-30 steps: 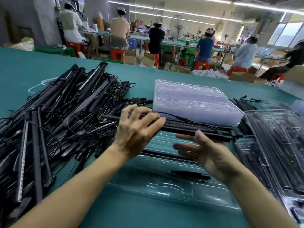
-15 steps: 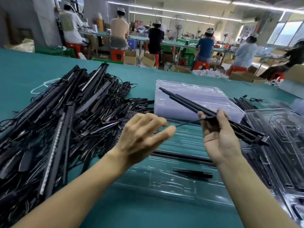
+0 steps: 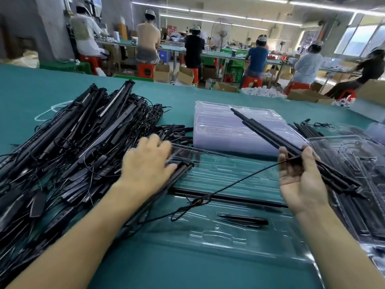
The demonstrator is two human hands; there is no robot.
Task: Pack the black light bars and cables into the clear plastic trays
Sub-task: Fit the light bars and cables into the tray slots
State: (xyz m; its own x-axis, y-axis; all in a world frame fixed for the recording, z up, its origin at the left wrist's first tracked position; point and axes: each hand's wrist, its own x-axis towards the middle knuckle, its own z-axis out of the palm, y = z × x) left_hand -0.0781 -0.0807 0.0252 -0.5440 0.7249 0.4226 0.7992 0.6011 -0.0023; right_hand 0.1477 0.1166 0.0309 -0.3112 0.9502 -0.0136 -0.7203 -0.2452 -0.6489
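Note:
My right hand [image 3: 302,176] grips two black light bars [image 3: 268,134] that slant up and to the left over the tray stack; their thin cable [image 3: 229,185] trails down to the left. My left hand [image 3: 149,163], blurred and with fingers spread, lies over the near end of another black bar [image 3: 179,172] at the edge of the big heap of bars and cables [image 3: 68,147]. A clear plastic tray [image 3: 218,215] lies in front of me on the green table, with one long bar [image 3: 229,198] across it and a small black piece [image 3: 243,219] in a pocket.
A stack of empty clear trays [image 3: 225,130] stands behind the open tray. Filled trays [image 3: 354,184] lie at the right, with more black bars [image 3: 306,130] behind them. Several people work at benches beyond the table's far edge.
My left hand has dropped left and down onto the edge of the heap. My right hand still holds the two bars, and their cable now hangs loose across the tray.

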